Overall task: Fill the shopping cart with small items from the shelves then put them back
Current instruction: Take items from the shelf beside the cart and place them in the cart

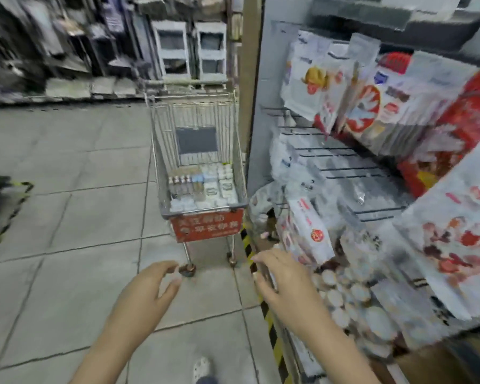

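Both hands were out in front, empty. Left hand (153, 284) had a loose, half-wide grip, fingers gently curved and spread, thumb apart, touching nothing, over the floor tiles (67, 217). Right hand (283, 278) had a relaxed, fairly wide grip too, fingers extended toward the cart, holding nothing; it hung just beside the lower shelf edge, near white packets (313, 231), contact not clear because of blur.

Shopping cart (200, 162) stood ahead, well apart from both hands, right beside the shelf unit (254, 79). Its red front panel (207, 224) faced the camera. Small items (203, 187) lay on the cart bottom: a row of little bottles at left, white boxes at right.

Shelves on the right carried hanging snack bags (372, 101) above a wire rack (330, 151), and round-lidded tubs (344, 295) low down. Yellow-black hazard tape (272, 328) ran along the shelf base. A shoe (201, 368) showed at the bottom.
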Demonstrator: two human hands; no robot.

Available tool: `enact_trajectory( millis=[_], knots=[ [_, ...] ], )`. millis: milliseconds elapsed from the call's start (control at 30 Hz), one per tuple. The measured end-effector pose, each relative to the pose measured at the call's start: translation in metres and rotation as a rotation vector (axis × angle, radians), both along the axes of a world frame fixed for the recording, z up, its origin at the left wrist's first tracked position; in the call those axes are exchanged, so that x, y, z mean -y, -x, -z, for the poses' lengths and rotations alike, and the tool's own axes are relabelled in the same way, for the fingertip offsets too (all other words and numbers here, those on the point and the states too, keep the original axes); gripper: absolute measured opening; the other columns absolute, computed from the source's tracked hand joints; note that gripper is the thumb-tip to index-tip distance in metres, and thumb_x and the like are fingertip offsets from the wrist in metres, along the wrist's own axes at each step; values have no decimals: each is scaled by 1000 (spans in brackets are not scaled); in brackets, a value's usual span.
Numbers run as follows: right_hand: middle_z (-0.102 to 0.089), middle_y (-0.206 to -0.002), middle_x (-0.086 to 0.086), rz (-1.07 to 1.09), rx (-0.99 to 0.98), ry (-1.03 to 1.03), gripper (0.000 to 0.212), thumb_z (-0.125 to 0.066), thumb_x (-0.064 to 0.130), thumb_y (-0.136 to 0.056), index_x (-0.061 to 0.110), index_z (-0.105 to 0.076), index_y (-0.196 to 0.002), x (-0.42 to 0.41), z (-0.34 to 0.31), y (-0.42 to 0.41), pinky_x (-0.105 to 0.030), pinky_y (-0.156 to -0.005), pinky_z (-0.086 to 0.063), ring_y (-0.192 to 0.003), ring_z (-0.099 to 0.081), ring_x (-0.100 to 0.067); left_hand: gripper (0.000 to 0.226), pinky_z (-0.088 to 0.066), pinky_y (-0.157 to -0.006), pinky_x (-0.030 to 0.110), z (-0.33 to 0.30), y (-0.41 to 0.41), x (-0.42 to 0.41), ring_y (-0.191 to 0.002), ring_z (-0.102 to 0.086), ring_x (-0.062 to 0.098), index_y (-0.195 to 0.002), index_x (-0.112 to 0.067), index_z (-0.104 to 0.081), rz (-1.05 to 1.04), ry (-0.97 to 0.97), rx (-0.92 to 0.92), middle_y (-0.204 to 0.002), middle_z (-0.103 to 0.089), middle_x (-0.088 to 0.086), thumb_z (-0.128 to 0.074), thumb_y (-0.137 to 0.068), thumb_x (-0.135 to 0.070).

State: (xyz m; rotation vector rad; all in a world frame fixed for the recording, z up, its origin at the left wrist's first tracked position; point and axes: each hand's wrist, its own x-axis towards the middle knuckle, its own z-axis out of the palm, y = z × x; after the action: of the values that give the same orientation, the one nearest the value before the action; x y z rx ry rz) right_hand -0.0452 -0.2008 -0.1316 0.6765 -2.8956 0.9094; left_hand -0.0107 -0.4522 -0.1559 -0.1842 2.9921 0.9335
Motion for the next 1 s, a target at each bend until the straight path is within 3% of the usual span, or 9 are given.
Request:
enact_trajectory(
  millis=[100, 200, 333, 433, 600, 700, 867, 1000],
  knots=[
    [-48, -106, 17, -31, 71, 24, 25, -50, 27, -96, 24, -56, -120, 41, 17, 39, -11, -80, -32, -93, -43, 0, 34, -42, -90, 25, 9, 21, 49, -110, -58, 11, -123, -17, -59, -88, -34, 41, -118, -64, -6, -61, -90, -25],
    [-49, -120, 19, -34, 164, 17, 29, -47, 32, -98, 29, -51, -126, 68, 31, 74, -16, -89, -37, -105, -44, 2, 33, -43, -91, 28, 14, 49, 87, -111, -59, 14, -123, -15, -60, -144, -35, 70, -118, -65, -3, -62, -90, -22],
    [-52, -119, 18, 32, 252, 54, 27, -52, 26, -96, 28, -55, -123, 85, 47, 109, -14, -92, -36, -110, -48, 0, 32, -42, -87, 24, 18, 87, 114, -110, -59, 13, -122, -16, -60, -142, -11, 70, -117, -65, -4, -60, -91, -24],
    [-55, -113, 18, 84, 316, 79, 25, -54, 23, -95, 27, -58, -119, 88, 56, 130, -7, -88, -35, -108, -49, 2, 31, -39, -82, 21, 21, 116, 120, -109, -58, 11, -122, -16, -59, -127, -31, 81, -117, -64, -6, -59, -92, -23],
    [-55, -115, 22, 147, 426, 93, 24, -55, 20, -95, 33, -58, -114, 77, 73, 172, -9, -88, -37, -110, -49, 4, 33, -38, -89, 18, 36, 170, 108, -113, -54, 6, -126, -20, -57, -45, -46, 124, -122, -59, -12, -55, -94, -27],
    [-57, -112, 21, 170, 471, 84, 24, -56, 18, -95, 34, -57, -112, 70, 85, 211, -4, -83, -37, -107, -51, 3, 28, -37, -86, 16, 44, 206, 96, -112, -53, 3, -122, -27, -56, -3, -54, 140, -114, -54, -21, -54, -94, -28],
    [-56, -103, 24, 173, 528, 59, 18, -56, 23, -95, 38, -54, -105, 71, 101, 288, -17, -84, -42, -100, -54, 1, 30, -38, -88, 16, 56, 271, 86, -111, -52, 3, -124, -31, -53, 9, -45, 184, -118, -55, -18, -53, -94, -31],
    [-61, -101, 20, 100, 578, 35, 23, -57, 18, -92, 37, -59, -104, 80, 121, 353, -16, -81, -45, -93, -57, 3, 26, -44, -88, 24, 76, 321, 95, -105, -56, 6, -119, -30, -55, -59, -29, 240, -114, -60, -14, -51, -94, -37]
  ],
)
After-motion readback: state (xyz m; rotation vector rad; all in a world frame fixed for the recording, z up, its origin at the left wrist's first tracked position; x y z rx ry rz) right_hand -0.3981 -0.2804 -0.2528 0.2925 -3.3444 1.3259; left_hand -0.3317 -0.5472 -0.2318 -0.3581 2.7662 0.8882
